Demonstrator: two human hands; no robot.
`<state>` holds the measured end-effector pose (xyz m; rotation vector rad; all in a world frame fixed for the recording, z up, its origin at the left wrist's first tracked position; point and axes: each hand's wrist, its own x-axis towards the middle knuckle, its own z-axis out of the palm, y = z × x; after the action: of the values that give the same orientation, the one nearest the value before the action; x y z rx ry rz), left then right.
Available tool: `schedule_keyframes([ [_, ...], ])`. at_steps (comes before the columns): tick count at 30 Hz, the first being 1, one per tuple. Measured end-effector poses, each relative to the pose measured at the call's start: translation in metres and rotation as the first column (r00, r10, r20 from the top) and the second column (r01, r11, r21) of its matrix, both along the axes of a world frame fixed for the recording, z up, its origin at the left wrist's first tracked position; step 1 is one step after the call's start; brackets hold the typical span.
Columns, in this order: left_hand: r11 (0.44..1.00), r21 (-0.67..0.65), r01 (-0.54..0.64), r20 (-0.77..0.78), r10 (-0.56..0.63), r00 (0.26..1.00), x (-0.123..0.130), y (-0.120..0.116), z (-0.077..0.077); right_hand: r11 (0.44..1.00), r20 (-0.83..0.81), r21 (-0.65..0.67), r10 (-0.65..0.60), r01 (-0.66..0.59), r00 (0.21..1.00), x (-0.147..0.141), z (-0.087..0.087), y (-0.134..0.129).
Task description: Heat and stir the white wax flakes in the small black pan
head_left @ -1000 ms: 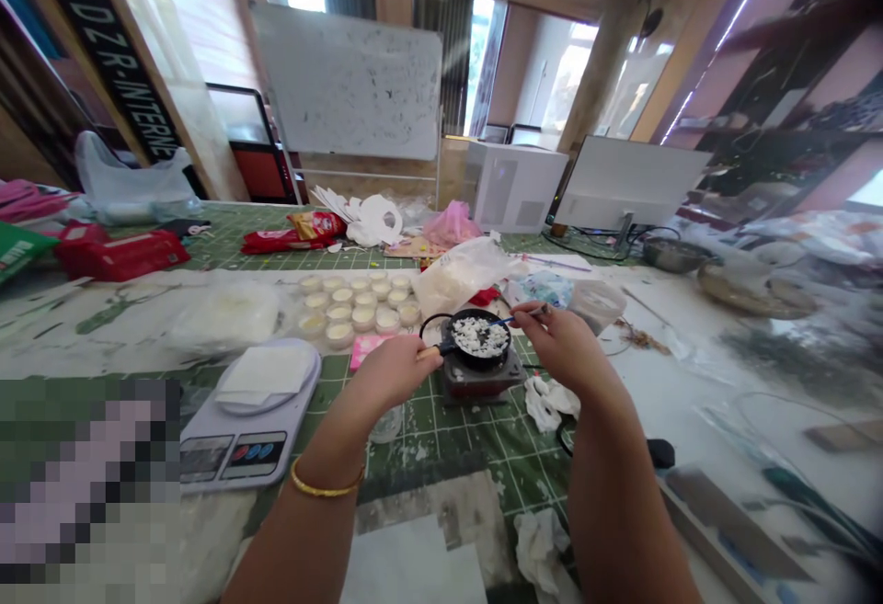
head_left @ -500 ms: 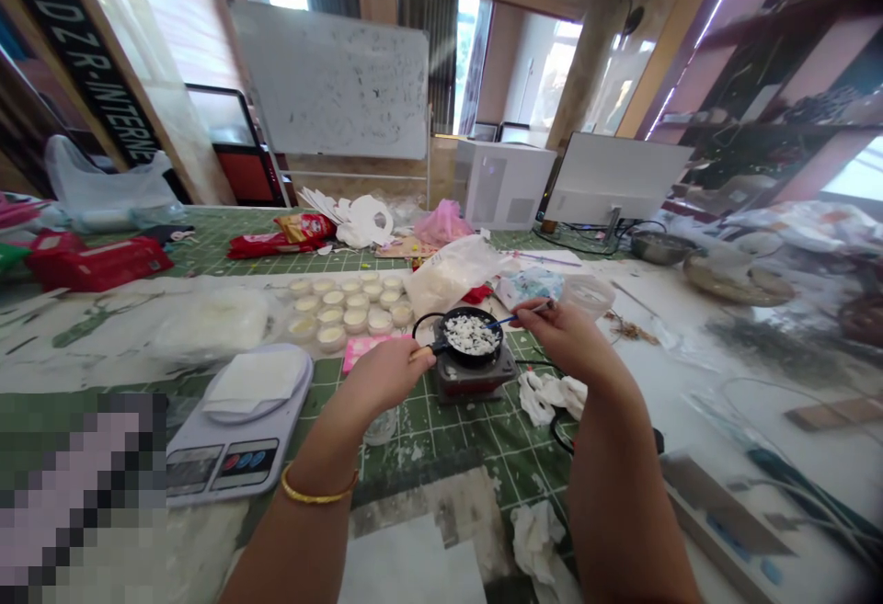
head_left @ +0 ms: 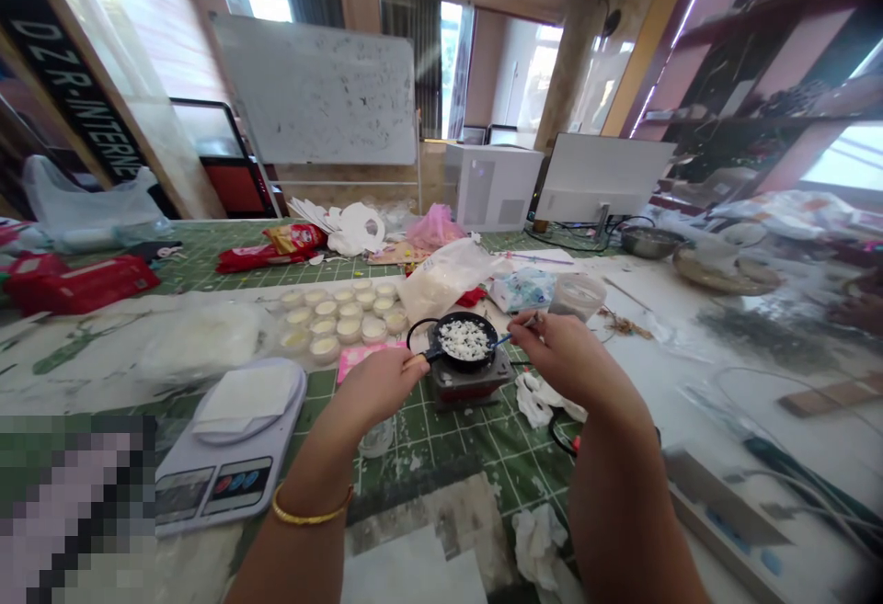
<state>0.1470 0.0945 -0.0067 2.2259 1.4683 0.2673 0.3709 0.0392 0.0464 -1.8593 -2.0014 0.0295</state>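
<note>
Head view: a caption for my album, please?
Left hand holding a black pan of white chunks, right hand a slim blue tool at its rim.

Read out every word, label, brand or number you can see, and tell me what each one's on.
"DZR·INTERNE", on the dark sign at the far left; the lettering stops there in view.
Whiteboard: marks too small to read.
Red and gold packet: print too blurred.
Kitchen scale: panel markings too blurred.
Frying pan: no lettering visible.
No numbers are readable.
</note>
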Motion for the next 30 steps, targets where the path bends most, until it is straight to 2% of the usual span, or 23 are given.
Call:
schedule_keyframes([
  [6,1.0,-0.009,-0.006,-0.022,0.006,1.0,0.001,-0.001,0.002,0.977,-0.039,-0.033,0.21,-0.211,0.977,-0.013,-0.004,0.001],
  [11,1.0,-0.022,-0.013,-0.024,0.013,1.0,0.002,-0.002,0.004,0.987,-0.079,0.043,0.158,-0.155,0.984,-0.023,-0.008,0.006],
  [15,1.0,-0.005,-0.006,-0.022,0.006,1.0,0.002,-0.002,0.004,0.966,-0.083,-0.032,0.254,-0.257,0.964,-0.025,-0.008,0.006],
  [17,1.0,-0.003,-0.007,-0.016,0.007,1.0,0.002,-0.002,0.003,0.97,-0.08,-0.038,0.236,-0.24,0.968,-0.024,-0.008,0.006],
  [20,1.0,-0.011,-0.009,-0.014,0.008,1.0,0.002,-0.001,0.002,0.989,-0.099,0.016,0.147,-0.147,0.984,-0.021,-0.006,0.004],
  [25,1.0,-0.009,-0.011,-0.019,0.011,1.0,0.001,-0.002,0.002,0.978,-0.107,-0.054,0.194,-0.2,0.975,-0.016,-0.005,0.0],
  [30,1.0,-0.013,-0.015,-0.036,0.014,0.999,0.002,-0.003,0.003,0.994,-0.12,-0.023,0.103,-0.107,0.987,-0.014,-0.004,0.0],
])
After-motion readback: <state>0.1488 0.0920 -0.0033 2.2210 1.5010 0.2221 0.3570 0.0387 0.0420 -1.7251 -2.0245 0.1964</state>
